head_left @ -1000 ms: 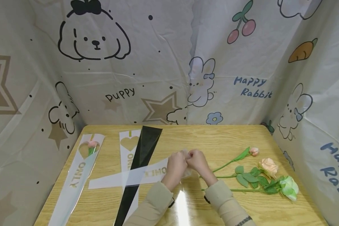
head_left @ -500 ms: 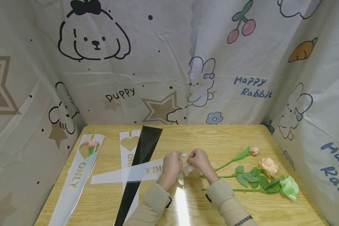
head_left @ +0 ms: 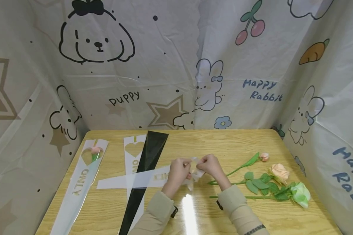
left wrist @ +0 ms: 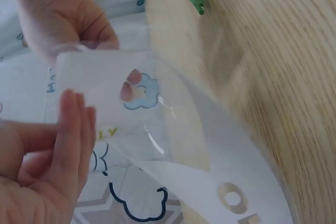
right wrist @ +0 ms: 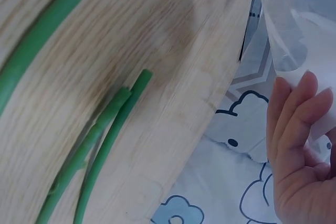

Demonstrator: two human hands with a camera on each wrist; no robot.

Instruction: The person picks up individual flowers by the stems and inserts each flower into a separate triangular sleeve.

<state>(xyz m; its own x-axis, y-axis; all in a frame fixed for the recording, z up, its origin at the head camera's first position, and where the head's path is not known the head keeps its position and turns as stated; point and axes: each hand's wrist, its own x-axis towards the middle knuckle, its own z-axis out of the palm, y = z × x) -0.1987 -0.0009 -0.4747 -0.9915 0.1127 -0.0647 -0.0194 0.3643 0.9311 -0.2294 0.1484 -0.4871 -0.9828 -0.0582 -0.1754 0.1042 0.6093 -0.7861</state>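
A white and clear flower sleeve (head_left: 135, 180) with gold lettering stretches across the middle of the table, its wide end raised between both hands. On the left of that end, the left hand (head_left: 177, 173) pinches the film. The right hand (head_left: 212, 168) pinches the opposite side. From the left wrist view, the sleeve (left wrist: 236, 150) bows open, with a clear panel showing the backdrop through it. Fingertips of the right hand (right wrist: 299, 150) lie at the film's edge in the right wrist view. Cut stems (right wrist: 100, 140) lie close by on the wood.
At right lie a pink tulip (head_left: 264, 157), a peach rose (head_left: 279, 174) and a pale green rose (head_left: 300, 195). A black sleeve (head_left: 154, 150) crosses another white sleeve (head_left: 132, 160) under the held one. Far left, a white sleeve (head_left: 76, 195) contains a pink tulip. Printed cloth (head_left: 153, 65) encloses the table.
The hands, close together a second ago, have drawn apart and the sleeve's wide end now spreads between them. Its narrow tail has slid slightly right.
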